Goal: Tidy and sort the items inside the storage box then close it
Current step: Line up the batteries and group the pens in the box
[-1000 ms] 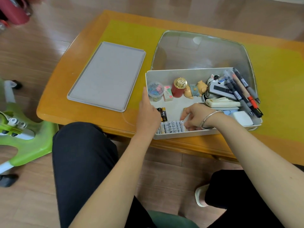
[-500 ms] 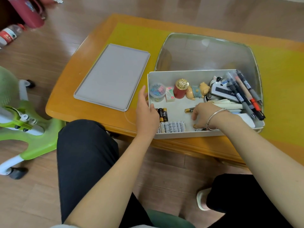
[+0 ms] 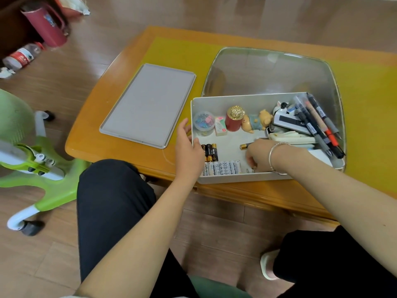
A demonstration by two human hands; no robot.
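While the wooden table point(image 3: 137, 147) with its yellow-green mat fills the middle of the view, more of the floor at the left shows now than a second ago, the camera having swung that way. The white storage box point(image 3: 247, 178) sits at the table's near edge, uncovered, and its grey lid point(image 3: 148, 105) lies flat on the table just to its left, where it lay before. A clear curved cover point(image 3: 268, 69) stands behind the box. The left hand point(image 3: 189, 150) rests against the box's left wall, fingers relaxed and holding nothing, as earlier. The right hand point(image 3: 260, 157), a bracelet on its wrist, has moved from the white batteries point(image 3: 222, 168) to the middle of the box floor; its fingers are curled downward, with a single black-and-gold battery point(image 3: 245, 146) poking out from under them, and whether they grip it cannot be told. The white batteries lie in a row along the near wall, three black-and-gold ones point(image 3: 209, 152) just behind them. Pens point(image 3: 318, 123) are piled at the right end, overhanging the rim. Along the far wall stand a tub of clips point(image 3: 204, 123), an eraser point(image 3: 221, 127), a red jar point(image 3: 234, 118) and a small bear figure point(image 3: 255, 123). On the floor at the left are a green chair base point(image 3: 43, 168), a dark red jug point(image 3: 46, 26) and a plastic bottle point(image 3: 21, 57).
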